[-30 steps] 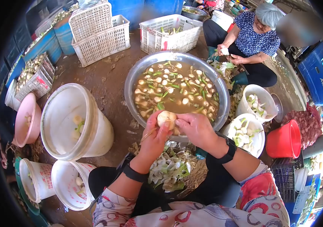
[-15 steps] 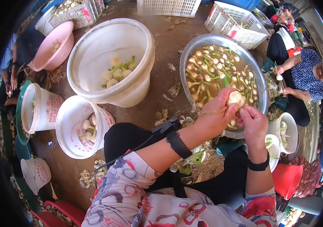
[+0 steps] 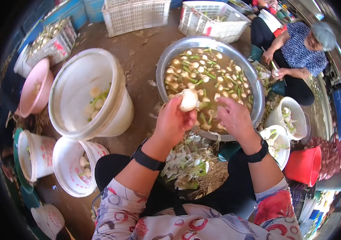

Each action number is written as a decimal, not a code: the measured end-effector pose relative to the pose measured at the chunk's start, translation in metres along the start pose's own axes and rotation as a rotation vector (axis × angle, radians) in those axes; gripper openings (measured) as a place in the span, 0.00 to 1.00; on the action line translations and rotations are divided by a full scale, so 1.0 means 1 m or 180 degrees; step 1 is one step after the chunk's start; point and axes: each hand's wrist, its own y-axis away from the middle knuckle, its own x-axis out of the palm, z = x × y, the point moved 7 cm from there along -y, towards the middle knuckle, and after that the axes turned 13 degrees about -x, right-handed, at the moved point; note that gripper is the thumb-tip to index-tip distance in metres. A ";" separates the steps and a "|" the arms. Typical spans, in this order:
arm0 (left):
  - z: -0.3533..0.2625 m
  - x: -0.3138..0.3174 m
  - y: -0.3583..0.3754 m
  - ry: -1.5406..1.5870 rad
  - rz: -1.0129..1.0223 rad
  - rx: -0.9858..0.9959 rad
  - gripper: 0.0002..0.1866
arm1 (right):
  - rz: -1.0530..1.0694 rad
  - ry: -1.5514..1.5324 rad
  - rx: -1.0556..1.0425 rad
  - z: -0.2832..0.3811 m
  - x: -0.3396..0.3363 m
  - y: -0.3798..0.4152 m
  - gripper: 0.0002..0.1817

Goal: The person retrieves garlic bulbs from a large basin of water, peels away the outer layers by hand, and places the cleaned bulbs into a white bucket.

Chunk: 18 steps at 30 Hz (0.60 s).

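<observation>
My left hand (image 3: pixel 175 122) is closed around a whitish garlic bulb (image 3: pixel 188 100), held above the near left side of a large metal basin (image 3: pixel 165 54). My right hand (image 3: pixel 236 118) is apart from the bulb, over the basin's near right side. Its fingers are spread and slightly blurred, with nothing visible in them. Brownish water in the basin carries many garlic bulbs (image 3: pixel 219 79) with short green stems. Below my hands, between my legs, lies a heap of peeled garlic skins (image 3: pixel 188 162).
On the left stand a big white tub (image 3: pixel 86 60), a pink basin (image 3: pixel 38 90) and a white bucket (image 3: pixel 68 168), each with some bulbs. White crates (image 3: pixel 136 20) line the back. At right are white buckets (image 3: pixel 296 110), a red bucket (image 3: pixel 304 166) and a seated person (image 3: pixel 302 48) handling a bulb.
My hands have parted: the right hand has let go of the bulb, which stays in my left hand. The view has shifted, so the basin now appears further left.
</observation>
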 end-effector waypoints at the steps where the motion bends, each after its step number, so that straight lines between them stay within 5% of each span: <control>1: 0.002 -0.001 0.000 -0.0091 -0.0116 -0.0011 0.16 | -0.0080 -0.0011 0.0045 0.005 -0.004 0.002 0.10; 5: 0.003 0.007 0.003 -0.1253 -0.0957 0.0330 0.17 | -0.0204 -0.1029 -0.0261 0.021 0.000 0.007 0.12; 8: 0.010 0.014 0.007 -0.1829 -0.0902 0.0562 0.17 | 0.0677 -0.1118 0.0173 0.029 0.016 0.015 0.13; 11: 0.012 0.011 0.004 -0.1557 -0.0635 0.0276 0.16 | 0.0587 -0.0886 -0.0613 0.038 0.009 0.012 0.12; 18: 0.008 0.023 0.009 -0.1178 -0.0381 0.0196 0.17 | 0.0731 -0.0765 -0.0654 0.041 0.005 0.010 0.10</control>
